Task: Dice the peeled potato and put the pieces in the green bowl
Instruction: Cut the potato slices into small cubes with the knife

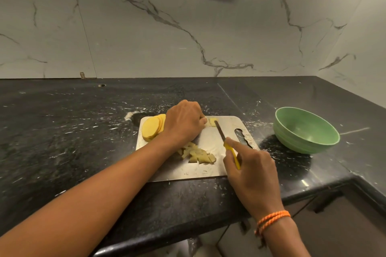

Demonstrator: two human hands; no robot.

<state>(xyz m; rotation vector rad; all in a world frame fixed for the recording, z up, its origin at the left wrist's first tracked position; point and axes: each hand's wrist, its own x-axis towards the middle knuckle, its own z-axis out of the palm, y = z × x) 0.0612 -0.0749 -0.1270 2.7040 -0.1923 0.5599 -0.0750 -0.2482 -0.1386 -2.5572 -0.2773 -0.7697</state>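
Potato slices (150,127) sit at ten o'clock on our cutting board (211,142), left hand (183,122) pinning a strip (212,121) whose cut line runs along the knife (226,144) clamped in our right hand (253,171), green bowl (306,129) at three o'clock on the table (62,131).

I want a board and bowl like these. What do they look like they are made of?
The cutting board looks like brushed steel: thin, grey, dully reflective, with a cut-out handle slot. The green bowl seems to be plastic or melamine, though glazed ceramic is possible: even matte green, ridged outer wall, soft sheen inside.
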